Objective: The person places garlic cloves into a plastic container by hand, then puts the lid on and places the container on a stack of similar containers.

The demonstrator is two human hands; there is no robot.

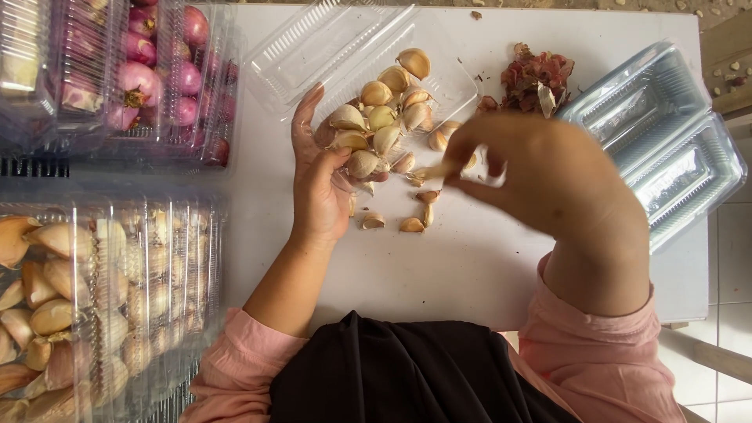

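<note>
A heap of garlic cloves (381, 117) lies in an open clear plastic box (337, 55) at the table's middle. My left hand (317, 176) cups the heap's left side, thumb and fingers touching cloves, palm up against the box edge. My right hand (540, 168) is blurred just right of the heap, its fingertips pinched on a pale garlic piece (442, 168). A few loose cloves (413, 223) lie on the white table (439, 266) in front of the box.
Stacked clear boxes of garlic (86, 305) stand at the near left, boxes of red shallots (157, 78) at the far left. A pile of reddish peel (536, 78) lies at the far right beside stacked empty clear boxes (666, 133).
</note>
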